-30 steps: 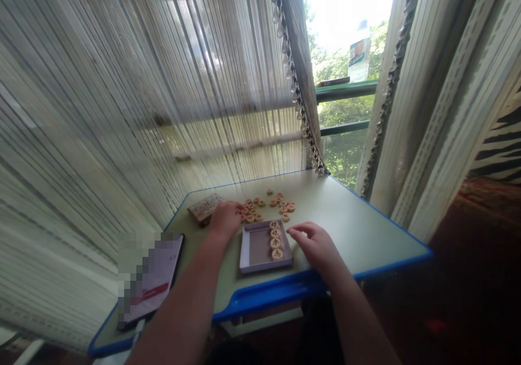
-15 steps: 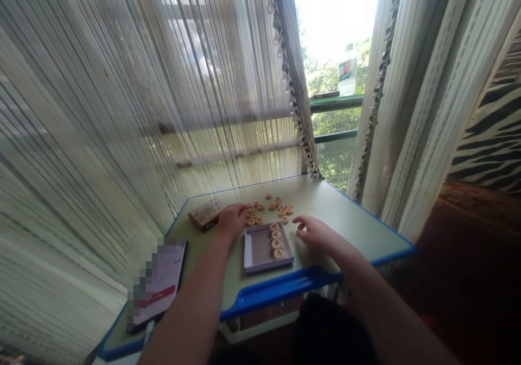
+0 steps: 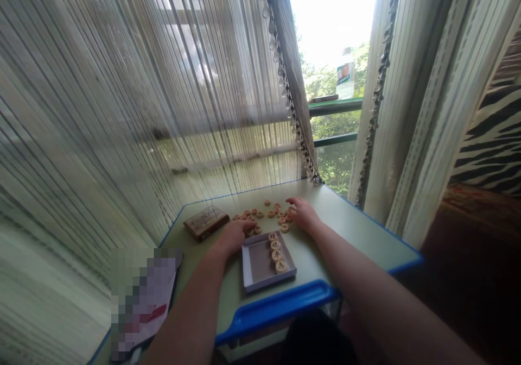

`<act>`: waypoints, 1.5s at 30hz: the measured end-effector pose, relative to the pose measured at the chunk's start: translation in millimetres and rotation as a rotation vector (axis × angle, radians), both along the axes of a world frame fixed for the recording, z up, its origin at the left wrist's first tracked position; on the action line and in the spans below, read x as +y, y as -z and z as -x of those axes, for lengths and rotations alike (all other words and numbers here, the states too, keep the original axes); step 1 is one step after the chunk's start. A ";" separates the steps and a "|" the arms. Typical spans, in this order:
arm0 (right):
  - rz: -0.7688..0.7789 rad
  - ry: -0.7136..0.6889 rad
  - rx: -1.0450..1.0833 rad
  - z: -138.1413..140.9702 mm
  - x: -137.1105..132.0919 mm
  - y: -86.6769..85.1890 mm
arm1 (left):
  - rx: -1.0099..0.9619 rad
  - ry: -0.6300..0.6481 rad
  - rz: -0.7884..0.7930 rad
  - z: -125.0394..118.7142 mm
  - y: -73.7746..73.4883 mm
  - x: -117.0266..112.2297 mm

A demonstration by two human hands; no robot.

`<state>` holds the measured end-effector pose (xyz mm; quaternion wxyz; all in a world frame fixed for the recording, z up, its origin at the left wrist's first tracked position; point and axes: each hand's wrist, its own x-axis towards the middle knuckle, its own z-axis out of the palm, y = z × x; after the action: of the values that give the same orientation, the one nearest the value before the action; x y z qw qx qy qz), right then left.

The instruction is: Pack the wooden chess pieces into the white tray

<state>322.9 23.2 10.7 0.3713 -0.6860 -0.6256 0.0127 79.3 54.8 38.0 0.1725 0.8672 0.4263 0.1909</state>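
Observation:
Several round wooden xiangqi pieces (image 3: 284,227) lie scattered on the table beyond a shallow white box tray (image 3: 249,287). A column of pieces (image 3: 275,255) with dark characters stands along the tray's right side. My left hand (image 3: 234,237) is at the tray's far left corner, index finger stretched out onto the left cluster of pieces; its other fingers are partly hidden. Over the right edge of the scattered pieces hovers my right hand (image 3: 303,213), fingers apart and nothing visible in them.
A patterned box lid (image 3: 206,222) lies left of the pieces. Nearer on the left is a tablet (image 3: 152,310), partly blurred out. The table (image 3: 358,245) has a raised blue front edge (image 3: 285,302). String curtains (image 3: 228,82) hang behind, and a bottle (image 3: 345,74) stands by the window.
My right hand has reached forward from beside the tray to the right group of pieces. My left hand has drawn back a little toward the tray's corner, uncovering more of the box lid.

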 end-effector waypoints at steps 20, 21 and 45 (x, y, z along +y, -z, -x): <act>0.213 0.067 -0.191 -15.7 -13.4 -3.5 | -0.071 -0.162 -0.146 2.1 -2.7 -2.4; 0.218 0.082 -0.195 -16.0 -14.4 -3.6 | -0.066 -0.155 -0.157 2.9 -1.9 -1.9; 0.121 0.082 -0.106 -5.3 -21.0 -12.8 | -0.046 -0.072 -0.072 2.3 -0.4 -1.3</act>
<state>328.1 2.2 23.5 0.2960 -0.7318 -0.6139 -0.0010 77.1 53.5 38.4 0.1439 0.8523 0.4461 0.2322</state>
